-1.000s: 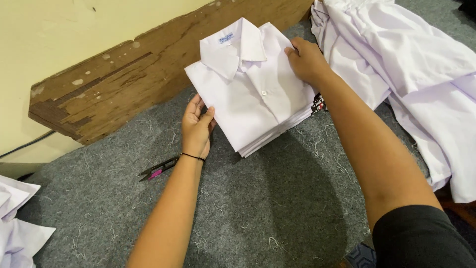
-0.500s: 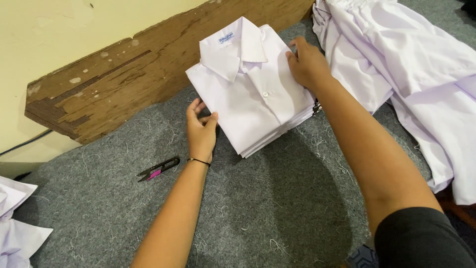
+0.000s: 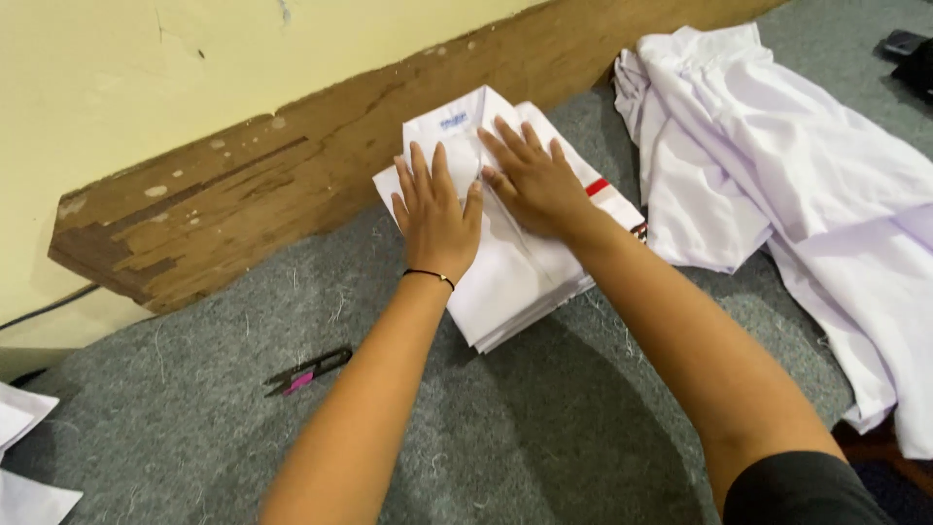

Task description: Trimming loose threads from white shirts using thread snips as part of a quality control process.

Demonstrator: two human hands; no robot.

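Both hands flat on folded white shirt stack [image 3: 515,267]: left hand [image 3: 435,216] beside right hand [image 3: 533,180]. Grey felt tabletop [image 3: 544,428], thread snips [image 3: 306,370] nearby, loose white shirts [image 3: 777,165] at right.

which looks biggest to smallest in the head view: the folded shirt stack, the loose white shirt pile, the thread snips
1. loose white shirt pile
2. folded shirt stack, partly covered by left hand and right hand
3. thread snips

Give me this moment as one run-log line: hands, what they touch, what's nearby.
left hand: flat on folded white shirts | right hand: flat beside it on stack | snips: on grey felt, untouched | loose shirts: heaped right
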